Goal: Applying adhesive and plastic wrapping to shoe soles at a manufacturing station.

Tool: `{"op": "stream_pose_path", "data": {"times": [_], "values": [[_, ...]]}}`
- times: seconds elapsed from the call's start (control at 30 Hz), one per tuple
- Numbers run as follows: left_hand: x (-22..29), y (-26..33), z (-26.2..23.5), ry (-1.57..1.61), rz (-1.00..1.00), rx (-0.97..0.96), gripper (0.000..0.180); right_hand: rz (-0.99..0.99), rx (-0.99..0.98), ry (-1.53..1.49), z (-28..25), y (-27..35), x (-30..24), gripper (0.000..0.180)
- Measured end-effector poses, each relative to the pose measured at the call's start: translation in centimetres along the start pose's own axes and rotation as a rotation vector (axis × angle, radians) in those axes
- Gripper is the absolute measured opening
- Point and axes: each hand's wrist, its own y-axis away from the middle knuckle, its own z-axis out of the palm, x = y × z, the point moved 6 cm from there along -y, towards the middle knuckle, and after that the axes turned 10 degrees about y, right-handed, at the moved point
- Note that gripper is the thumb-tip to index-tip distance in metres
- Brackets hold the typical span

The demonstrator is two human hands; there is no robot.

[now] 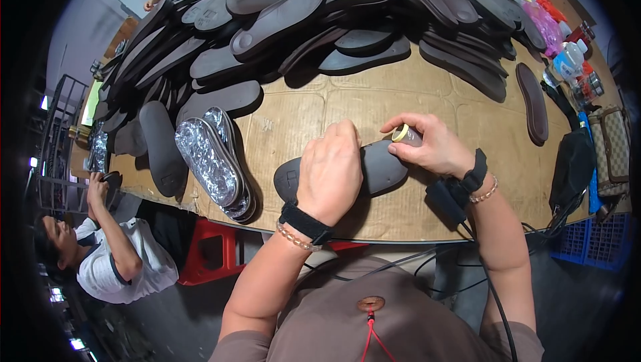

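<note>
Sole (pixel 386 170) over tan cardboard (pixel 294 112), red stool (pixel 212 232) left

The sole (pixel 386 170) before me is dark grey; the little cylinder (pixel 412 138) I hold has a yellow rim. My table (pixel 294 105) is tan, my shirt (pixel 414 328) grey-brown, the stool (pixel 207 253) red, the crate (pixel 596 245) blue, the bag (pixel 611 145) checked beige and brown.

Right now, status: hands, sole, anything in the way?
Left hand over the middle of the grey sole. Right hand gripping a yellow-rimmed cylinder at the sole's right end. Shiny-covered soles left, touching neither hand.
</note>
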Motion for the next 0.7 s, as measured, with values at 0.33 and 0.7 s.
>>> {"op": "stream_pose_path", "data": {"times": [0.33, 0.7], "values": [[1.0, -0.5, -1.1, -0.011, 0.069, 0.018, 0.017, -0.017, 0.019, -0.042, 0.2, -0.4, 0.3, 0.028], [-0.6, -1.7, 1.0, 0.061, -0.154, -0.094, 0.015, -0.045, 0.042, 0.0, 0.3, -0.2, 0.3, 0.028]]}}
